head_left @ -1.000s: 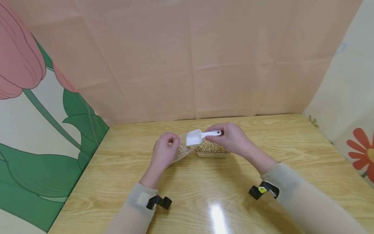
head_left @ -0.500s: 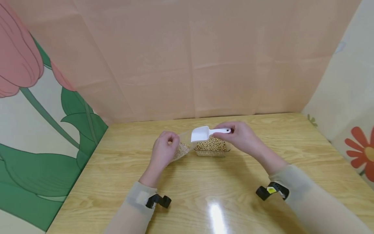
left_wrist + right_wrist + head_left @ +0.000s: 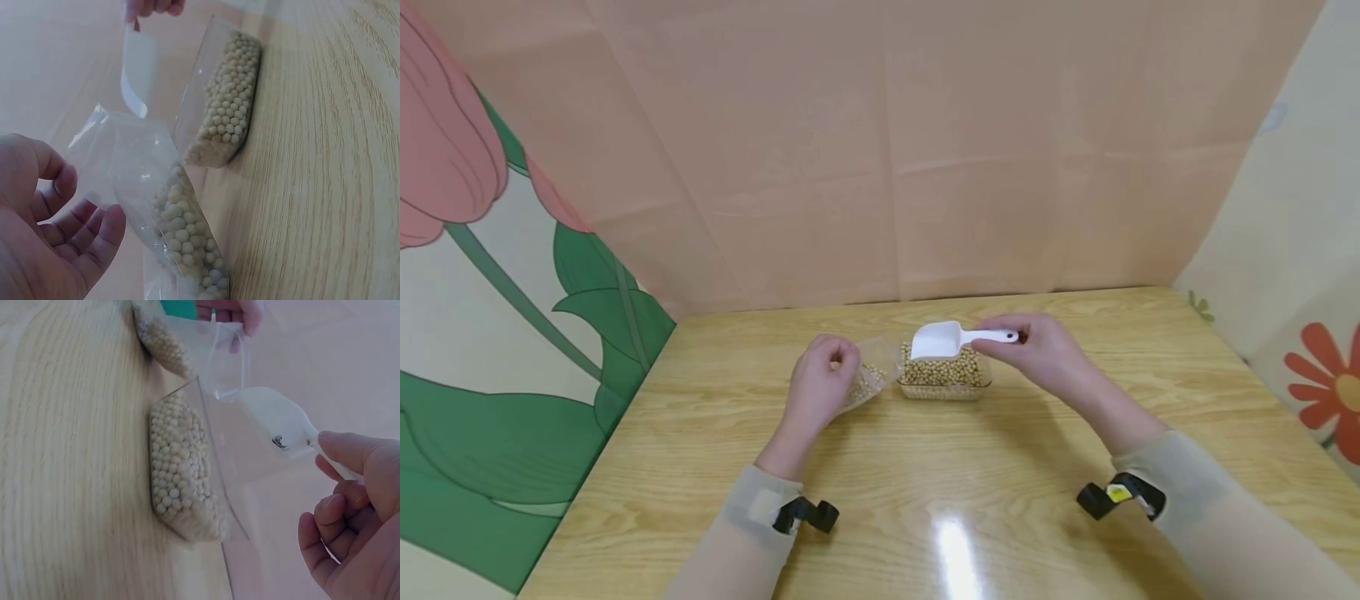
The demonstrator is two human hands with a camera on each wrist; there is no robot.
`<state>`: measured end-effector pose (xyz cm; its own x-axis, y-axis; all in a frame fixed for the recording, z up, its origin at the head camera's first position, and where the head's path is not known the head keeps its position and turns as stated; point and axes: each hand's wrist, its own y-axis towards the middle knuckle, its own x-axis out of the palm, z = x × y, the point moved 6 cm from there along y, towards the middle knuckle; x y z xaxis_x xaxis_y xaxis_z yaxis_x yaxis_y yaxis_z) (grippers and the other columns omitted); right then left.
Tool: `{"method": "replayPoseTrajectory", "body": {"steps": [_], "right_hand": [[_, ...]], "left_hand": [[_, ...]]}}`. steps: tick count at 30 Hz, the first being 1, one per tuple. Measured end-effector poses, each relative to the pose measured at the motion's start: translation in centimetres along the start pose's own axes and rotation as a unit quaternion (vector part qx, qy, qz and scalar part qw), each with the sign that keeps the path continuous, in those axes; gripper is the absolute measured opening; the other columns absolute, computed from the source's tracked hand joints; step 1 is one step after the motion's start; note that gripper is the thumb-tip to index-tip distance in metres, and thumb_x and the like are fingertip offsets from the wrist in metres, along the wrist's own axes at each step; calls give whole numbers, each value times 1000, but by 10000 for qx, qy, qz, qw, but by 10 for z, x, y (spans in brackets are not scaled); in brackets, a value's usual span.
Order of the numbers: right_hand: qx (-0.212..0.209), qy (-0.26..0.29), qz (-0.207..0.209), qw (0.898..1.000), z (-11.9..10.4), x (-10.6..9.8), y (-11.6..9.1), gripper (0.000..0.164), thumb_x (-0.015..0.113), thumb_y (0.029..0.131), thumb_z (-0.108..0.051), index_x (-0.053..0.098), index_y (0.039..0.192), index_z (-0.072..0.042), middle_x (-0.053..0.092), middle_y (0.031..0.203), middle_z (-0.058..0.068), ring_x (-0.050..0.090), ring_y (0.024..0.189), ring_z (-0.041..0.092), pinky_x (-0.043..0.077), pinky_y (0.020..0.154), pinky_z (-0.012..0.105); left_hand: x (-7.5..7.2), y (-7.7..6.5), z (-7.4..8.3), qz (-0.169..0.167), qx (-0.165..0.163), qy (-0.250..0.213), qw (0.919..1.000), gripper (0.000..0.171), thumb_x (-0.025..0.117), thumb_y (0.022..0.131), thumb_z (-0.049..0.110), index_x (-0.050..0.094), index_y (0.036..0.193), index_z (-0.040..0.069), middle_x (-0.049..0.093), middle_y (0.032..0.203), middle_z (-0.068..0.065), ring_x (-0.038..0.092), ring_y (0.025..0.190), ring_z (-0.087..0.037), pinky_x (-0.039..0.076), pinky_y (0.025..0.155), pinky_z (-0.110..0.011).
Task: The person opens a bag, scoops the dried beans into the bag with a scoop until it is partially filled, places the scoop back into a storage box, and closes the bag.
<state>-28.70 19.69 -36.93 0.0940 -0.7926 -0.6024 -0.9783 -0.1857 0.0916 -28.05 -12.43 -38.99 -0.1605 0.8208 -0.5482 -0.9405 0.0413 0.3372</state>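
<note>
My left hand pinches the rim of a clear plastic bag, which leans to the right with its mouth spread. Pale round beans fill its lower part. Right of the bag stands a clear plastic box, heaped with the same kind of beans. Over this box my right hand holds a small white scoop by its handle, between thumb and fingers. The scoop's blade points left toward the bag mouth and looks empty in the head view. In the right wrist view a dark mark shows on its underside.
The wooden table spreads out in front of both hands. Behind it hangs a pinkish cloth. A wall panel with painted tulips stands at the left, and one with a red flower at the right.
My right hand has drawn the scoop rightward, away from the bag mouth and over the box. The left hand stays almost in place on the bag.
</note>
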Motion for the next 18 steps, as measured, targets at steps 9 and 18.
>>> {"method": "replayPoseTrajectory", "body": {"steps": [9, 18], "right_hand": [[44, -284, 46, 9996, 17, -3, -2, 36, 83, 100, -38, 82, 127, -14, 74, 106, 8, 53, 77, 22, 43, 60, 31], [130, -354, -78, 9993, 35, -1, -3, 41, 84, 99, -41, 82, 127, -11, 66, 85, 4, 51, 73, 19, 42, 59, 30]], "left_hand": [[-1, -1, 2, -11, -31, -21, 10000, 18, 62, 101, 13, 71, 86, 9, 72, 111, -8, 68, 110, -29, 54, 102, -51], [0, 0, 3, 11, -8, -26, 10000, 18, 63, 101, 13, 72, 87, 9, 73, 112, -9, 69, 110, -30, 54, 102, -51]]}}
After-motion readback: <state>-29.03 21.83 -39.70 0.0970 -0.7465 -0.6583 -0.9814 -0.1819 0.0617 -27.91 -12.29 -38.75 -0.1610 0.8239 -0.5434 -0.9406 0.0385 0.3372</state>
